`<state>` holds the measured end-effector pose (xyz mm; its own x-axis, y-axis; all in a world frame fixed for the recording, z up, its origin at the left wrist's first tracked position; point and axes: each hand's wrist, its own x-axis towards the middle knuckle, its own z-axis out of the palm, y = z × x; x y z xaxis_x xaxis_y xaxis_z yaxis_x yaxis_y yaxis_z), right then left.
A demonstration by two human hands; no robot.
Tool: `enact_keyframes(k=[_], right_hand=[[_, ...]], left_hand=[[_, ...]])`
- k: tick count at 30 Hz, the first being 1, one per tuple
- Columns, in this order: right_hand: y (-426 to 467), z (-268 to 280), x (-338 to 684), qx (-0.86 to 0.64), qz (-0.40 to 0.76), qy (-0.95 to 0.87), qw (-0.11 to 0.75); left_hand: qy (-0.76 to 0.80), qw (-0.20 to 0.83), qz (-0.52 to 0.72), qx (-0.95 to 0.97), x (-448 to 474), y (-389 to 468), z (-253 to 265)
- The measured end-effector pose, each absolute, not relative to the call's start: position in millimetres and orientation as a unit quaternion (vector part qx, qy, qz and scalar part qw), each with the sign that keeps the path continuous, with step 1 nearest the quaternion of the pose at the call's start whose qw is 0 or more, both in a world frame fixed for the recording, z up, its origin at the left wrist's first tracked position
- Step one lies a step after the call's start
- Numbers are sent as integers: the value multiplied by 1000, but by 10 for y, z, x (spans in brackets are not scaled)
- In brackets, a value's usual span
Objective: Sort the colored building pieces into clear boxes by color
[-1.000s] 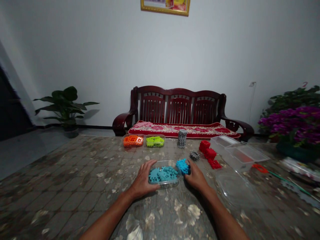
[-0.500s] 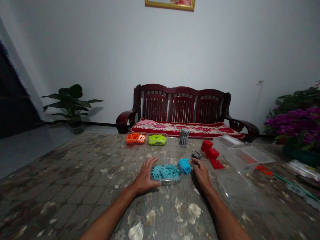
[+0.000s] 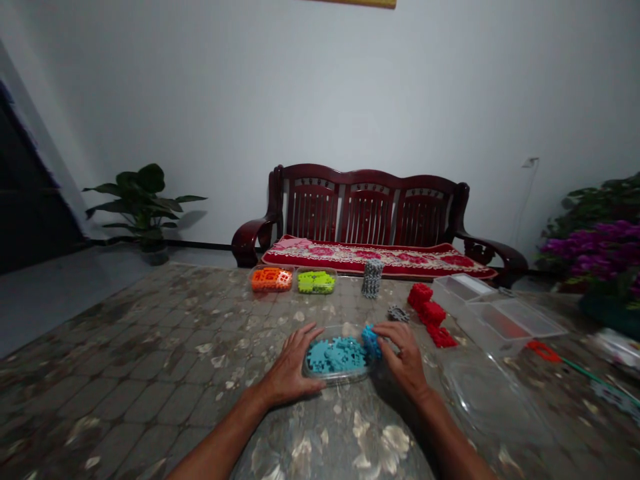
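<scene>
My left hand [image 3: 293, 370] is wrapped round the left end of a clear plastic container [image 3: 346, 380] on the table. Inside it lies a heap of teal interlocking plastic pieces [image 3: 334, 355]. At the container's right end, my right hand [image 3: 406, 360] has its fingers closed on a cluster of bright blue interlocking pieces [image 3: 370, 341]. The fingers partly cover that cluster, and I cannot tell whether it rests on the table or is lifted. Just beyond the right hand lie some grey pieces [image 3: 399, 314].
Farther back stand a container of orange pieces [image 3: 271, 280], a container of lime-green pieces [image 3: 316, 283] and a grey stack [image 3: 373, 279]. To the right are red clusters [image 3: 431, 313], an open clear box [image 3: 510, 320], a clear lid [image 3: 493, 393] and orange-handled scissors [image 3: 544, 351].
My right hand has moved left and closed on the blue cluster, which it stood beside before. My left hand stays at the container. The whole view has shifted slightly.
</scene>
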<state>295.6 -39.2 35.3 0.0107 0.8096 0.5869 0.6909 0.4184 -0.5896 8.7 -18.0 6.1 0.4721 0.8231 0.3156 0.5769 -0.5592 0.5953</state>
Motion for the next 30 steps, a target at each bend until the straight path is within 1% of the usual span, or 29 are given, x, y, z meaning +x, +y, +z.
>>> enact_keyframes(k=[7,13,15,17,20,22,23,25,27,28,30], right_hand=[[-443,702,2574,-530,117,-789,288],[-354,855,2310,-543,119,-822,121],[-337,877,2259,-547,120,-824,85],[-333,895,2236,-553,124,-821,68],[-328,914,2275,-561,141,-813,64],[-295,906,2372,-557,164,-809,87],[-264,890,2446,-555,177,-805,111],[-176,833,2648,-558,190,-786,186],[-69,746,2898,-579,169,-750,272],[-17,695,3029,-596,152,-730,298],[72,595,3271,-613,135,-715,309]], left_hand=[[419,222,296,829,92,-200,84],[414,235,275,835,78,-177,39],[415,239,268,836,74,-168,25],[415,240,265,837,73,-165,17],[414,243,262,837,76,-172,22],[413,246,262,837,78,-180,36],[413,247,263,836,77,-184,45],[413,250,268,834,75,-191,63],[412,255,277,830,72,-197,77],[412,258,283,827,70,-198,80],[410,267,291,822,67,-199,79]])
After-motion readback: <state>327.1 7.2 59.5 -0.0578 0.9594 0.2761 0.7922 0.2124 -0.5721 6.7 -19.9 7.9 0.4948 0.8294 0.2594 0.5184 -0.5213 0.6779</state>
